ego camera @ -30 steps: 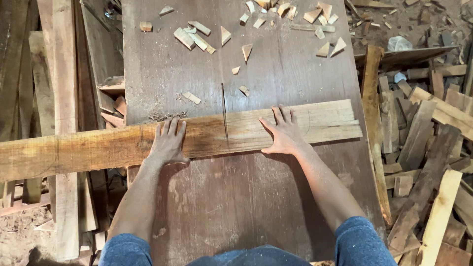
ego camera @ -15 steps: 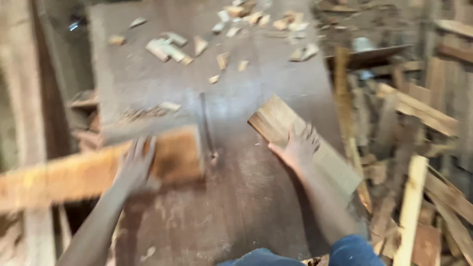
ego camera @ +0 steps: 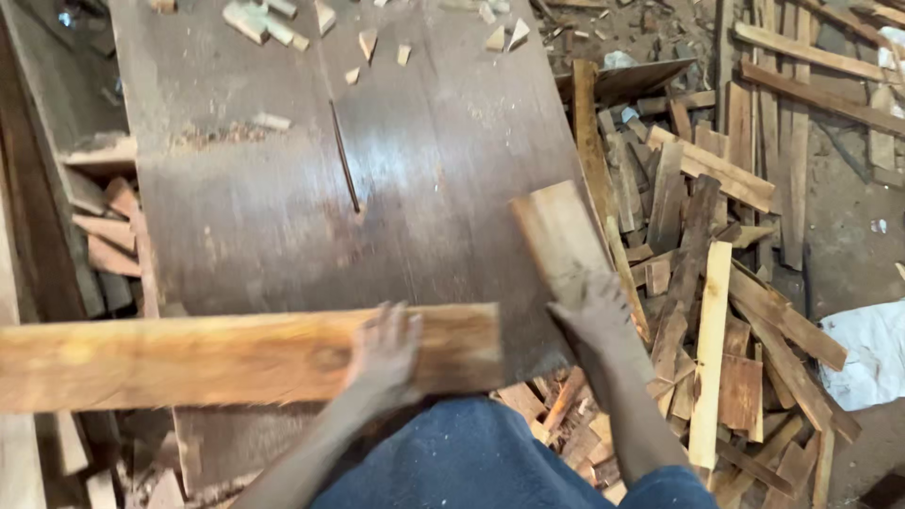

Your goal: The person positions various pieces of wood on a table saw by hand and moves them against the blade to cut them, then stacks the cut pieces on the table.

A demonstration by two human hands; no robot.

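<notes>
A long wooden plank (ego camera: 189, 356) lies across the near edge of the dark saw table (ego camera: 283, 207). My left hand (ego camera: 385, 349) rests flat on its right end. A shorter cut-off piece of plank (ego camera: 561, 236) sits tilted at the table's right edge. My right hand (ego camera: 594, 311) presses on its near end, fingers spread over the wood. A thin saw blade slot (ego camera: 344, 155) runs down the middle of the table, beyond both hands.
Small wood offcuts (ego camera: 273, 24) lie scattered at the far end of the table. A heap of wooden strips and boards (ego camera: 716, 302) covers the ground on the right. A white sack (ego camera: 867, 353) lies far right. More scrap wood (ego camera: 104, 226) is stacked at the left.
The single plank has come apart at the blade into two pieces. My left hand drew the long piece toward me; my right hand swung the short piece to the table's right edge.
</notes>
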